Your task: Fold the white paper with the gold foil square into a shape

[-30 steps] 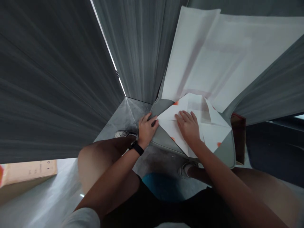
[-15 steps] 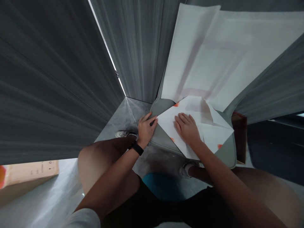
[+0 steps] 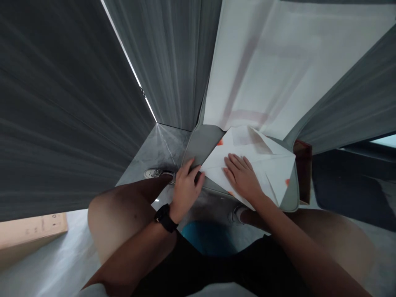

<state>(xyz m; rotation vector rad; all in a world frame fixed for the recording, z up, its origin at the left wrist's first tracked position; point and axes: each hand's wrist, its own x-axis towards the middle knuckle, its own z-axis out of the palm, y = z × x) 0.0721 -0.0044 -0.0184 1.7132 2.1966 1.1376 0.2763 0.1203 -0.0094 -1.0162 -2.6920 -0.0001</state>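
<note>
The person sits and looks down at a small grey tabletop [image 3: 201,144] with round corners, which stands in front of the knees. On it lies a folded paper [image 3: 272,165], white, with some small orange marks [image 3: 220,142] near its edges. The paper covers most of the tabletop, and its left corner points toward the left hand.

The right hand [image 3: 243,177] lies flat on the left part of the paper. Its grip is apart: the fingers are stretched and a little spread, the palm presses down, and nothing is clamped.

The left hand [image 3: 185,192] rests on the near left edge of the tabletop, just beside the paper's left corner. The thumb touches that corner or is very close to it. The fingers are bent over the grey edge, but I cannot tell whether this grip really clamps the edge or the paper, or only leans there. A black watch [image 3: 165,218] is on the left wrist.

Behind the tabletop a big white sheet [image 3: 272,74] stands up against grey walls. Its lower edge comes down to the far side of the folded paper. A dark red thing [image 3: 303,165] shows just right of the tabletop. On the floor are two light shoes [image 3: 154,173], one at each side, and something blue [image 3: 207,239] between the legs. A cardboard box [image 3: 31,229] is far to the left.
</note>
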